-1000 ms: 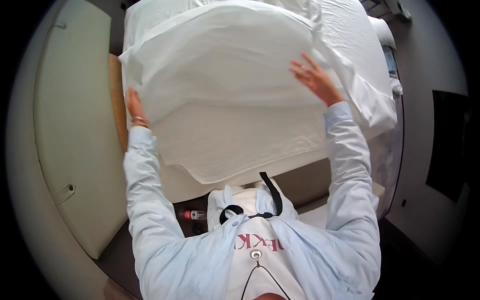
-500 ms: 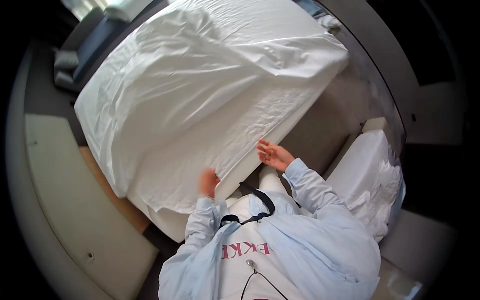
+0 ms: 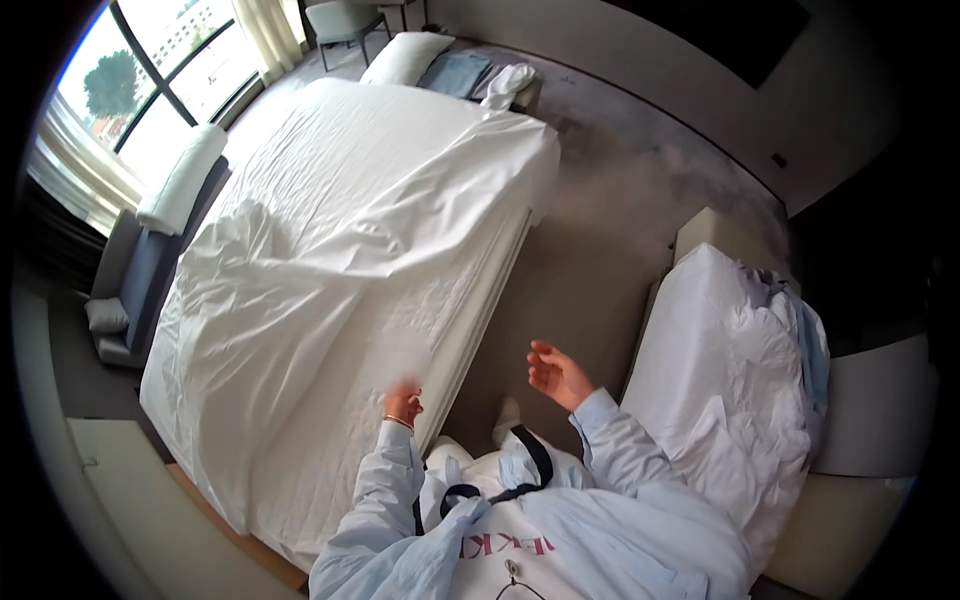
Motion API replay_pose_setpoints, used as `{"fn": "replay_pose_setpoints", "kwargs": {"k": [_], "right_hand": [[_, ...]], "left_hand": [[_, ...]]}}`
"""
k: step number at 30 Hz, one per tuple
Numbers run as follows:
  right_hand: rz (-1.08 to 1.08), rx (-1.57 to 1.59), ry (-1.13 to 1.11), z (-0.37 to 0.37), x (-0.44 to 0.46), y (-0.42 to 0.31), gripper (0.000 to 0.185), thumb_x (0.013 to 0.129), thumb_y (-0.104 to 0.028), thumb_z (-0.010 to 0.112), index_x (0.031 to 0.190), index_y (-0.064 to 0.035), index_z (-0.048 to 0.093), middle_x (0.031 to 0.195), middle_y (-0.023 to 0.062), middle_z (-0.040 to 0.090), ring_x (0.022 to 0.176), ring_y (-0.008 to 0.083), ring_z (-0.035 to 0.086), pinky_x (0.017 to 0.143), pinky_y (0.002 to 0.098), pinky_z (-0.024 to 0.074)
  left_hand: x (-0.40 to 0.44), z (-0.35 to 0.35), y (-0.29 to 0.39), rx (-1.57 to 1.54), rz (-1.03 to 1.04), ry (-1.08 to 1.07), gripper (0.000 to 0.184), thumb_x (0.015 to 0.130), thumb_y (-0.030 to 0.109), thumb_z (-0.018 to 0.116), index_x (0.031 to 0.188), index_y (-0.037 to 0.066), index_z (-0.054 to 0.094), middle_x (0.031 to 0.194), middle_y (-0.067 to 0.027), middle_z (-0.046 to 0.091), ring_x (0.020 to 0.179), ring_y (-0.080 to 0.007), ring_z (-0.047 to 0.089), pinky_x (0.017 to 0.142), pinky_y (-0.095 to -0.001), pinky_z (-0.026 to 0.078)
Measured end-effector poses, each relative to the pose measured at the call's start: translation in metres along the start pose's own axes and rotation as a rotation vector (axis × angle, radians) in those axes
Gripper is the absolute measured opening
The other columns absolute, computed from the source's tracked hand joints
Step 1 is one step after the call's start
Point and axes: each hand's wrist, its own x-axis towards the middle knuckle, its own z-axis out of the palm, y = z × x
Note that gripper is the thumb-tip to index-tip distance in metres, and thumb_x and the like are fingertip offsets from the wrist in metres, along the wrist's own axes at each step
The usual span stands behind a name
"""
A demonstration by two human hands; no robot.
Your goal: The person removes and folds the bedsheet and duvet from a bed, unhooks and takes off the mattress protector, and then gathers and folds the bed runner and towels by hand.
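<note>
- Although the white sheet (image 3: pixel 250 330) spreads across much of the mattress (image 3: pixel 470 325), a quilted strip (image 3: pixel 432 300) shows along the near side.
- Sheet condition: loose and heavily creased, with folds bunched toward the far side.
- Left hand (image 3: pixel 403 402): located over the near edge of the mattress, fingers bent inward. Owing to blur, neither grip nor contact can be determined.
- Right hand (image 3: pixel 560 376): raised above the floor (image 3: pixel 575 280), between the mattress and a heap of white linen (image 3: pixel 715 400). Fingers are lightly curled and spaced apart.
- Far side: a sofa (image 3: pixel 155 270) with a small cushion (image 3: pixel 107 315) stands near the window (image 3: pixel 150 75).
- Far end: a white pillow (image 3: pixel 408 58) lies near a chair (image 3: pixel 345 22).
</note>
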Motion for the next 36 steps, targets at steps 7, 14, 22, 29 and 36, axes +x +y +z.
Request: {"fn": "replay_pose_setpoints", "kwargs": {"k": [7,14,22,29,36], "right_hand": [[0.089,0.073,0.058,-0.045,0.030,-0.070,0.025,0.084,-0.009,0.047,0.109,-0.0115,0.053,0.093,0.0042,0.059,0.078,0.0170,0.058,0.072,0.0315,0.0495],[0.203,0.128,0.051,-0.006,0.167,-0.095,0.028,0.083,-0.007,0.047,0.109,-0.0147,0.054,0.090,0.0042,0.060,0.075,0.0163,0.058,0.071,0.0338,0.0488],[0.274,-0.150,0.161,0.035,0.305,-0.135,0.026,0.084,-0.012,0.049,0.110,-0.0128,0.048,0.094,0.0085,0.058,0.078,0.0186,0.057,0.073,0.0347,0.0484],[0.784,-0.003,0.299,0.045,0.390,-0.097,0.050,0.083,-0.050,0.047,0.109,-0.0070,0.048,0.120,0.0150,0.045,0.104,0.0295,0.048,0.089,0.0448,0.0387],[0.219,0.411,-0.067,0.055,0.510,-0.186,0.075,0.076,-0.066,0.040,0.121,-0.0053,0.042,0.123,0.0121,0.045,0.114,0.0297,0.041,0.099,0.0430,0.0295]], "left_hand": [[0.074,0.048,0.034,0.061,0.000,-0.139,0.043,0.081,0.024,0.057,0.117,0.005,0.042,0.101,-0.0152,0.058,0.075,-0.0244,0.061,0.063,-0.0333,0.053],[0.272,0.020,0.016,-0.535,-0.096,0.104,0.040,0.078,0.023,0.059,0.112,0.010,0.044,0.119,-0.0101,0.049,0.108,-0.0288,0.048,0.089,-0.0396,0.041],[0.361,0.056,0.058,-0.703,-0.129,0.223,0.042,0.071,0.021,0.065,0.106,0.005,0.048,0.114,-0.0081,0.046,0.103,-0.0262,0.046,0.088,-0.0387,0.039],[0.301,0.136,0.176,-0.798,0.169,0.054,0.027,0.072,0.013,0.063,0.096,0.004,0.054,0.088,-0.0061,0.059,0.084,-0.0191,0.056,0.072,-0.0335,0.047],[0.209,0.203,0.306,-0.766,0.381,-0.034,0.037,0.075,0.013,0.058,0.110,0.001,0.049,0.103,-0.0078,0.056,0.097,-0.0204,0.053,0.085,-0.0346,0.044]]}}
